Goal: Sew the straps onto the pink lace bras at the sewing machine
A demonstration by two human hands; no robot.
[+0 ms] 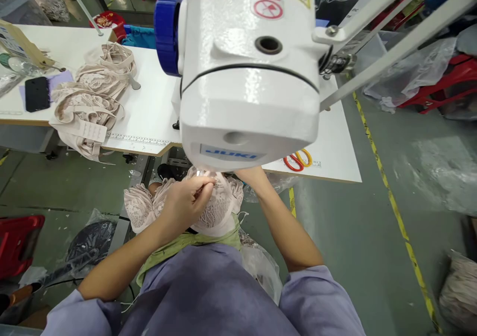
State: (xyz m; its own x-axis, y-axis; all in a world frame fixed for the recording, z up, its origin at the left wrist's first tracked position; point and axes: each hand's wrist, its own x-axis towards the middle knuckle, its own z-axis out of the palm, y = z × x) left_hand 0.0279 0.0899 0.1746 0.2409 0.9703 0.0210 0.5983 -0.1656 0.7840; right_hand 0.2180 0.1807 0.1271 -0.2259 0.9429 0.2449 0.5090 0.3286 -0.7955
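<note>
A pale pink lace garment [219, 211] lies in my lap, below the head of a white sewing machine [249, 77]. My left hand [186, 202] is closed in a pinch on the garment's upper edge, close under the machine. My right hand [251, 174] reaches up beneath the machine head; its fingers are hidden behind the machine body, only the wrist and forearm show. A blue handwheel [166, 35] sits on the machine's left side.
A pile of similar beige lace garments [93, 97] lies on the white table [149, 112] at left, beside a black phone [36, 93]. Red and yellow scissor handles [298, 160] rest near the table's front edge. Plastic bags and red stools sit on the grey floor.
</note>
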